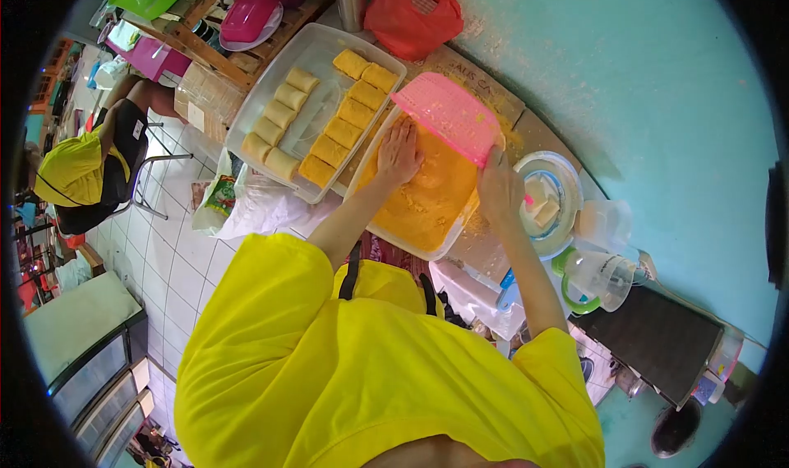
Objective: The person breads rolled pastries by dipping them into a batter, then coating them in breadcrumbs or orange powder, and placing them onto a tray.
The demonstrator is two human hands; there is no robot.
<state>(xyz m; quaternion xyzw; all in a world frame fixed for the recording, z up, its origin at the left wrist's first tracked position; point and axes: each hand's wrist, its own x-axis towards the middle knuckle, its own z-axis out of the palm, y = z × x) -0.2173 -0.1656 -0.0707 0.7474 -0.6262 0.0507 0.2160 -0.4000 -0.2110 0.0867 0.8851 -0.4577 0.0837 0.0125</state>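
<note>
My left hand [400, 150] lies with its fingers stretched out on the orange crumbs [427, 193] in a white plastic tub [404, 244], near the tub's left wall. At the tub's right side my right hand [500, 187] is closed at the lower corner of a pink perforated basket [450, 116]; its fingertips are partly hidden. The basket leans over the far end of the tub. To the left, a clear plastic container [306, 116] holds two groups of rolls: pale uncoated rolls [280, 113] and orange crumb-coated rolls [339, 131].
Right of the tub stands a round bowl [567, 172] with pale pieces in it. Beside it are a clear measuring jug [604, 277] and a green-handled item [579, 291]. A red plastic bag [413, 20] and a steel tumbler [350, 4] stand behind. Another person [78, 168] sits at left.
</note>
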